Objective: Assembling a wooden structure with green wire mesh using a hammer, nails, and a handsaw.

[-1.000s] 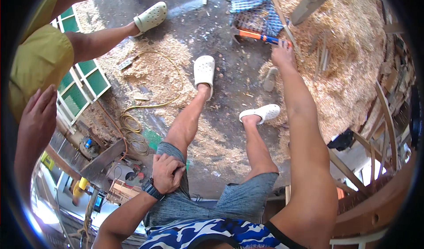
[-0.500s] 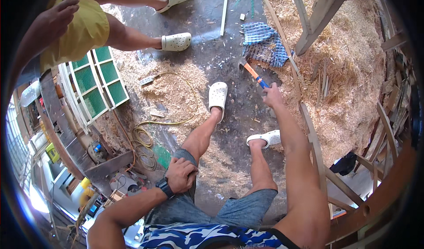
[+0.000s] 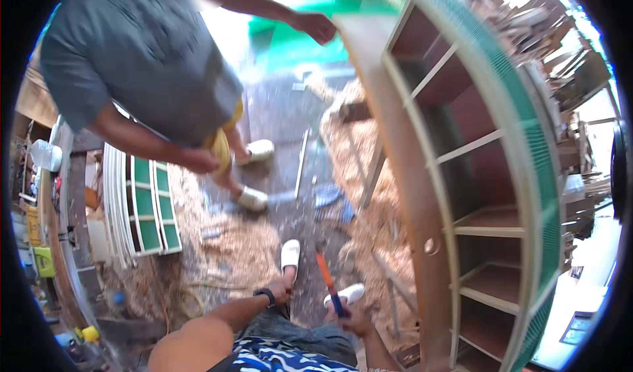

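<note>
My right hand (image 3: 356, 324) is closed round the blue end of a hammer (image 3: 328, 281) with an orange-and-blue handle. It points away from me, low in front of my right leg, and its dark head is blurred. My left hand (image 3: 282, 291), with a dark watch on the wrist, is low by my left leg; its fingers are smeared by motion. To my right stands a long wooden cabinet frame (image 3: 448, 154) with several open compartments and green mesh along its far side.
A person in a grey shirt (image 3: 138, 62) stands ahead on the left, one hand (image 3: 315, 26) at the wooden plank's far end. Mesh-panelled frames (image 3: 153, 207) lean at left. Wood shavings (image 3: 231, 247), a blue cloth (image 3: 333, 202) and a thin strip (image 3: 302, 163) lie on the floor.
My view has lifted, bringing the cabinet frame and the person's upper body into sight. My right hand has drawn the hammer nearer to my body. My left hand has shifted from my thigh.
</note>
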Motion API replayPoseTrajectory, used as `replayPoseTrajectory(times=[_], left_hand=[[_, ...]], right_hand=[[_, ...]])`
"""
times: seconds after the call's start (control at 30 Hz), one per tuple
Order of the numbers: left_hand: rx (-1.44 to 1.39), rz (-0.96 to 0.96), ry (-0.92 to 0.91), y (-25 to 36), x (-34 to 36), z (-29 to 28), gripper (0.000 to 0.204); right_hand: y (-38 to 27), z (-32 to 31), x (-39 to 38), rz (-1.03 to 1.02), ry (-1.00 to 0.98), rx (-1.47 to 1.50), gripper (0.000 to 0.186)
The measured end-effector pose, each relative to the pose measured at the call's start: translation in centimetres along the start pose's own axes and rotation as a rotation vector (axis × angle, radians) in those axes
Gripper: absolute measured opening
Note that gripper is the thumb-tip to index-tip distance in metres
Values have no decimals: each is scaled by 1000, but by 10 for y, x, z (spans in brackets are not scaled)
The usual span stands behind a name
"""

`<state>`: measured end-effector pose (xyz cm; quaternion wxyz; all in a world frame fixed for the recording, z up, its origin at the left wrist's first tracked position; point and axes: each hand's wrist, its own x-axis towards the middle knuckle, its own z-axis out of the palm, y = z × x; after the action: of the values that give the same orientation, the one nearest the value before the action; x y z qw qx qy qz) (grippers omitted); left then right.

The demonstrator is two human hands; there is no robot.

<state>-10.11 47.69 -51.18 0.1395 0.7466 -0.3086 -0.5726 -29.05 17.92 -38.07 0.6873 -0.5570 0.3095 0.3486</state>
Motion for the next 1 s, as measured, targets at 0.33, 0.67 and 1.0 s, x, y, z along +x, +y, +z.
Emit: replayPoseTrajectory(times=[0.33,0.67,1.0], left_hand=[[268,104,142,26,-38,-61,35],[721,-81,-70,-31,-105,107,40],[162,-254,230,77,-139,139,49]], right_hand=[[-25,73,-178,-240,692,-56,34],[130,100,-259,-710,924,-338,27],[173,135,-341,-543,946,576,66]])
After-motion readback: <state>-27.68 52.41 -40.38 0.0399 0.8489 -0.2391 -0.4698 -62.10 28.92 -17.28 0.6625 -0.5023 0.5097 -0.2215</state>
